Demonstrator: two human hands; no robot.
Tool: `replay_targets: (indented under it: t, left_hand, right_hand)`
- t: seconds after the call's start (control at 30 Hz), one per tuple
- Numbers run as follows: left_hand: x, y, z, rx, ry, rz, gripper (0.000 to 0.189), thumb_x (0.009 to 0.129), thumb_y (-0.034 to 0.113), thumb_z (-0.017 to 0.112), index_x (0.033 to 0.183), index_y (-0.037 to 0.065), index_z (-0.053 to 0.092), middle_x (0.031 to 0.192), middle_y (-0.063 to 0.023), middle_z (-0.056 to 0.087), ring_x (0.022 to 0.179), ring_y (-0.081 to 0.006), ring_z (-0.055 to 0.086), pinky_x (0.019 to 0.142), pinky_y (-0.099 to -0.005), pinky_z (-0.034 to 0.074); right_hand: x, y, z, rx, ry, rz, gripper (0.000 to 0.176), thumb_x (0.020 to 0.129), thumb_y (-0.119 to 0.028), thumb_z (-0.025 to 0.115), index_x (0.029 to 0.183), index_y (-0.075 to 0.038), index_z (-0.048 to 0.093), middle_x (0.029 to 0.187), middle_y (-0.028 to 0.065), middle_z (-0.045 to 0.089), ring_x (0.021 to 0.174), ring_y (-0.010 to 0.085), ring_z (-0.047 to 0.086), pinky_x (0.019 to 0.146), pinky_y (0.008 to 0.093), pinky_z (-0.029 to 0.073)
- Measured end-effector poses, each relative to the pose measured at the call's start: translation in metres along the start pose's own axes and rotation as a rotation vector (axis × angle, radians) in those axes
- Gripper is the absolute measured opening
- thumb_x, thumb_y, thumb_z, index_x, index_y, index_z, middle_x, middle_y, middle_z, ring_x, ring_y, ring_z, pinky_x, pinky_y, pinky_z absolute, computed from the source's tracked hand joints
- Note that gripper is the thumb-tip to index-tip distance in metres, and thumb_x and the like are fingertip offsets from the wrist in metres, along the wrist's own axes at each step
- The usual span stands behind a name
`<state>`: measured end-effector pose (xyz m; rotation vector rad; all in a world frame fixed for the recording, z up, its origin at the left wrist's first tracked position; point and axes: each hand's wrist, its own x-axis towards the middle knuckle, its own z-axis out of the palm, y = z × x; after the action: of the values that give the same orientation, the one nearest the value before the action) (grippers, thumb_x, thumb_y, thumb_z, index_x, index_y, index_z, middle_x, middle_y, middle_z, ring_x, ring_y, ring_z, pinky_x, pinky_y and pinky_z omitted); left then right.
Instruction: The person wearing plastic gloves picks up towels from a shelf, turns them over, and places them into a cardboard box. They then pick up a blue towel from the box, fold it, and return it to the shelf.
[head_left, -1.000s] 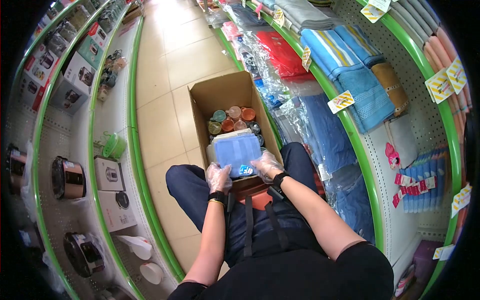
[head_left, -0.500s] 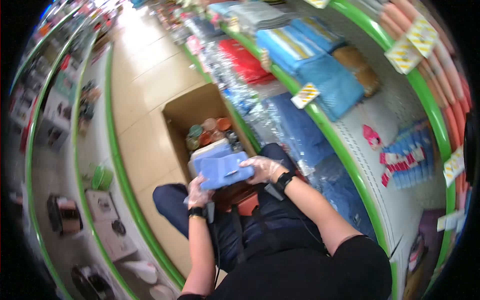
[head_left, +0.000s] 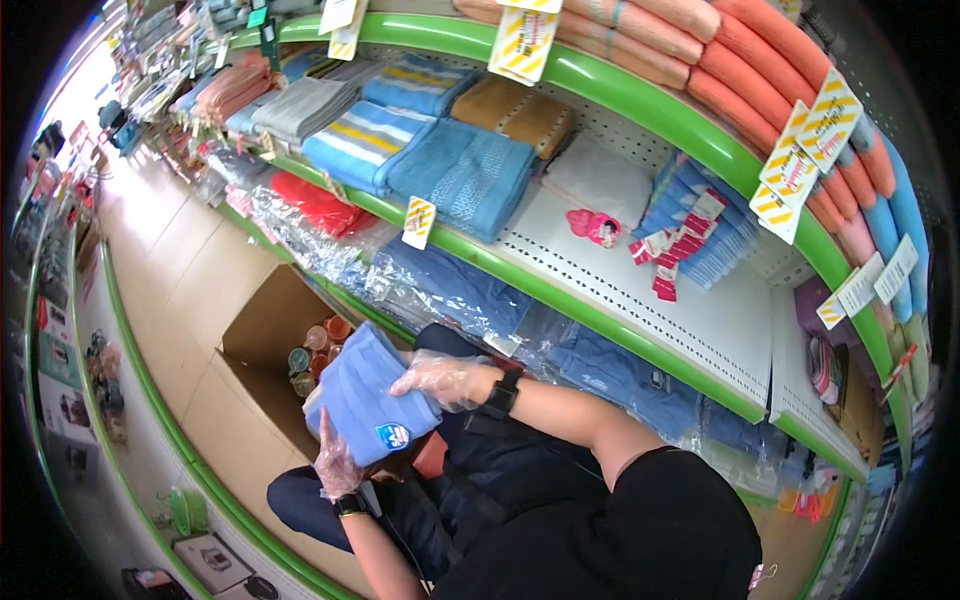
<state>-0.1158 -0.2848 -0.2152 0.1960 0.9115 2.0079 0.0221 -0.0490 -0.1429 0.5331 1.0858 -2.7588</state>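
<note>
A folded light-blue cloth (head_left: 365, 385) with a blue-and-white sticker near one corner is held above my lap, tilted. My left hand (head_left: 337, 458), in a clear plastic glove, grips its near left edge. My right hand (head_left: 442, 380), gloved the same way, holds the right side with the thumb on top and its other fingers mostly hidden. Beyond the cloth stands an open cardboard box (head_left: 262, 335), with several jars or cups (head_left: 320, 343) with orange, pink and greenish tops inside. The cloth covers part of the box.
A green-edged shelf (head_left: 600, 325) on the right carries folded blue towels (head_left: 465, 175), a brown towel (head_left: 515, 115) and tagged blue items (head_left: 690, 225). Coral towels (head_left: 745, 75) lie higher. Plastic-wrapped blue packs (head_left: 450, 285) sit below. Another shelf (head_left: 175, 420) borders the tiled aisle (head_left: 165, 260) at left.
My view has turned toward the right-hand shelf. The blue cloth is now tilted with a broader face and its sticker showing, and both hands still hold it.
</note>
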Motion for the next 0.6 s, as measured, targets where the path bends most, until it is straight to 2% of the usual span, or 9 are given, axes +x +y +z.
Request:
replay_targets:
  t: [0.07,0.13,0.2,0.27,0.3,0.43,0.5,0.53,0.6]
  left_hand:
    - [0.013,-0.011,-0.050,-0.015,-0.114,-0.021,0.059,0.078,0.011,0.046,0.134,0.006,0.028,0.122,-0.0153,0.048,0.084,-0.0212,0.057,0.070,-0.0315,0.050]
    - [0.022,-0.018,-0.077,-0.033,-0.225,-0.038,0.052,0.086,0.009,0.040,0.137,0.009,0.025,0.124,-0.0145,0.047,0.076,-0.0171,0.057,0.065,-0.0272,0.050]
    - [0.019,-0.013,-0.062,-0.186,-0.113,-0.139,0.048,0.091,0.014,0.035,0.137,0.009,0.024,0.120,-0.0135,0.050,0.067,-0.0146,0.055,0.061,-0.0244,0.049]
    - [0.027,-0.020,-0.076,-0.170,-0.009,-0.113,0.046,0.092,0.016,0.034,0.136,0.007,0.025,0.116,-0.0137,0.052,0.064,-0.0135,0.053,0.059,-0.0223,0.047]
    - [0.034,-0.032,-0.087,-0.047,0.105,0.004,0.046,0.091,0.018,0.041,0.134,0.006,0.029,0.115,-0.0136,0.053,0.060,-0.0129,0.051,0.056,-0.0221,0.046]
    - [0.029,-0.026,-0.067,0.068,0.206,-0.003,0.046,0.088,0.018,0.046,0.131,0.006,0.033,0.116,-0.0124,0.053,0.058,-0.0124,0.051,0.054,-0.0216,0.045]
    - [0.042,-0.048,-0.115,0.595,0.225,0.357,0.043,0.088,0.017,0.046,0.129,0.006,0.037,0.116,-0.0111,0.053,0.058,-0.0116,0.051,0.053,-0.0218,0.045]
    - [0.038,-0.038,-0.096,0.594,0.223,0.361,0.043,0.088,0.017,0.046,0.129,0.006,0.037,0.116,-0.0111,0.053,0.058,-0.0116,0.051,0.053,-0.0218,0.045]
    - [0.024,-0.018,-0.064,0.031,0.261,0.097,0.043,0.087,0.015,0.048,0.127,0.004,0.038,0.121,-0.0105,0.051,0.070,-0.0134,0.057,0.061,-0.0214,0.047]
  right_hand:
    - [-0.024,-0.021,-0.021,-0.404,-0.186,-0.409,0.045,0.077,-0.012,0.062,0.117,0.005,0.048,0.109,0.0124,0.058,0.095,0.0223,0.059,0.087,0.0341,0.046]
    - [-0.102,-0.064,0.032,-0.497,0.078,-0.469,0.044,0.080,-0.009,0.058,0.120,0.004,0.045,0.111,0.0111,0.057,0.095,0.0186,0.058,0.085,0.0300,0.046]
    - [-0.159,-0.093,0.049,-0.519,0.327,-0.507,0.040,0.081,-0.006,0.056,0.119,0.003,0.046,0.110,0.0109,0.057,0.096,0.0165,0.058,0.085,0.0300,0.046]
    - [-0.197,-0.102,0.033,-0.233,0.466,-0.625,0.035,0.080,-0.007,0.059,0.112,0.003,0.051,0.108,0.0111,0.058,0.095,0.0165,0.058,0.085,0.0311,0.046]
    - [-0.215,-0.105,0.019,-0.164,0.537,-0.669,0.033,0.079,-0.006,0.060,0.109,0.004,0.051,0.104,0.0111,0.059,0.095,0.0180,0.058,0.086,0.0316,0.046]
    - [-0.238,-0.112,-0.033,0.125,0.717,-0.863,0.031,0.076,-0.007,0.063,0.104,0.003,0.053,0.100,0.0101,0.059,0.093,0.0207,0.058,0.086,0.0334,0.045]
    - [-0.226,-0.110,-0.085,0.139,0.817,-0.783,0.031,0.076,-0.009,0.065,0.104,0.002,0.054,0.101,0.0095,0.059,0.093,0.0206,0.057,0.087,0.0343,0.045]
    - [-0.222,-0.113,-0.091,0.154,0.914,-0.701,0.032,0.076,-0.010,0.066,0.103,0.001,0.054,0.101,0.0090,0.059,0.094,0.0205,0.057,0.088,0.0352,0.044]
    - [-0.228,-0.113,-0.110,0.121,0.962,-0.655,0.033,0.075,-0.012,0.068,0.102,0.001,0.055,0.104,0.0088,0.057,0.097,0.0209,0.054,0.089,0.0364,0.042]
